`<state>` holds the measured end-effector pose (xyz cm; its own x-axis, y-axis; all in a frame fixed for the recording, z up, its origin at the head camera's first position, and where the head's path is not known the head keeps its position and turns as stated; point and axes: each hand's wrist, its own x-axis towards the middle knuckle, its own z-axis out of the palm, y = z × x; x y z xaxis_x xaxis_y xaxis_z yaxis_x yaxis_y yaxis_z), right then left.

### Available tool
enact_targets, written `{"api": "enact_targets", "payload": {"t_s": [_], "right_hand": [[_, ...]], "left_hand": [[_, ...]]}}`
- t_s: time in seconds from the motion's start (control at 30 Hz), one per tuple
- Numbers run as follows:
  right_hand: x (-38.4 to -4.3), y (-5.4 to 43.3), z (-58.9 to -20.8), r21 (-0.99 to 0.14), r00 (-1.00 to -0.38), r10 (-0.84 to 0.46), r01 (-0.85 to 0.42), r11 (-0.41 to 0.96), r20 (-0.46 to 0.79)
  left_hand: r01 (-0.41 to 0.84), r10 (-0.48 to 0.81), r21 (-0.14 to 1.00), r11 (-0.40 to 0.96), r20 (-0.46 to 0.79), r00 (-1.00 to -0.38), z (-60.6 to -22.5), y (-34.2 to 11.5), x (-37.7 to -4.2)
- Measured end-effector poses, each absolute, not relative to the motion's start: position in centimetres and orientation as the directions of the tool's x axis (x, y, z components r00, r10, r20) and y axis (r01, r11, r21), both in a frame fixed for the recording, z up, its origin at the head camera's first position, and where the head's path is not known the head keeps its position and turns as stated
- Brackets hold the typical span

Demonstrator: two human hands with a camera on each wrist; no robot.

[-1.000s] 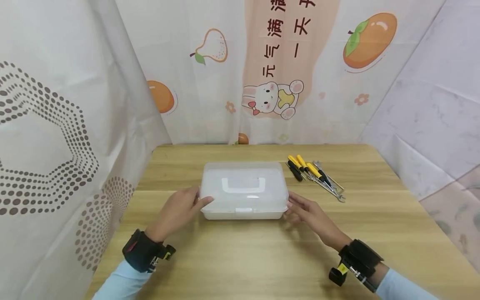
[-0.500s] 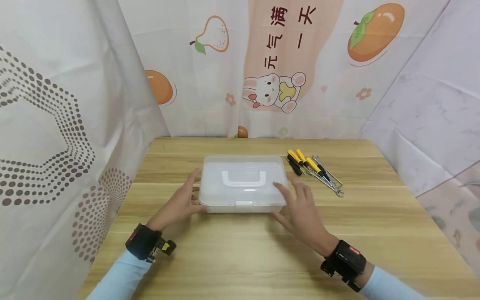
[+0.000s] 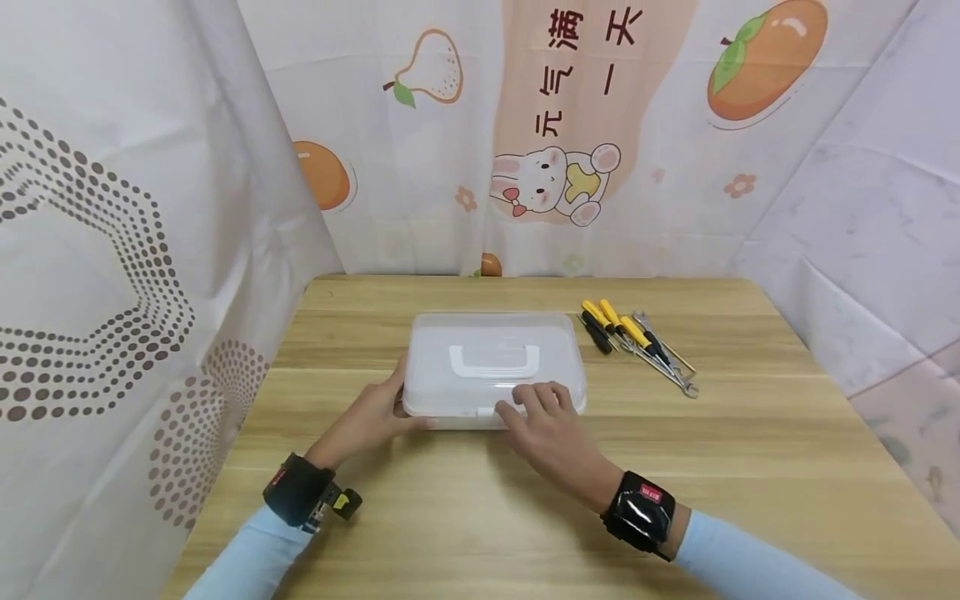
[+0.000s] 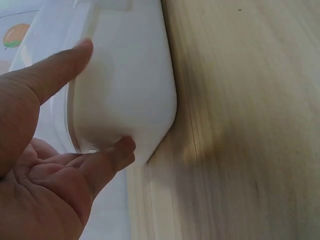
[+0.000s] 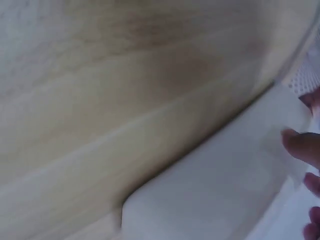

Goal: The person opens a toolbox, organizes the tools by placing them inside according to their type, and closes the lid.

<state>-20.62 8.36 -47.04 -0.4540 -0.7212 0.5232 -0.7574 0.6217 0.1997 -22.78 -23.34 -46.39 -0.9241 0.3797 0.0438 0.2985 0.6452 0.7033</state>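
Note:
A translucent white plastic box with a folded carrying handle stands on the table, its lid down. My left hand holds the box's left front corner. In the left wrist view the thumb lies on the front and the fingertips bend against the end wall. Over the front edge, my right hand has its fingers on the lid rim beside the front latch. Its thumb touches the front by the latch in the right wrist view.
Several yellow-handled screwdrivers, a black-handled tool and wrenches lie in a pile right of the box. Patterned curtains hang behind and beside the wooden table.
My right hand has moved from the box's right end to the latch at the front middle. The left hand has settled around the left front corner. The box stays put.

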Motion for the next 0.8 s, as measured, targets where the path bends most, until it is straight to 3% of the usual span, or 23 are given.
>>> {"api": "enact_targets", "payload": {"t_s": [0.2, 0.8], "right_hand": [[-20.9, 7.1, -48.2, 0.390, -0.428, -0.768, -0.680, 0.621, 0.477], [-21.9, 7.3, -49.2, 0.548, -0.265, -0.855, -0.675, 0.495, 0.446]], "left_hand": [[0.313, 0.383, 0.658, 0.685, 0.040, -0.923, -46.1, -23.2, -22.8], [0.383, 0.427, 0.591, 0.710, 0.071, -0.901, -45.6, -23.6, -23.1]]}}
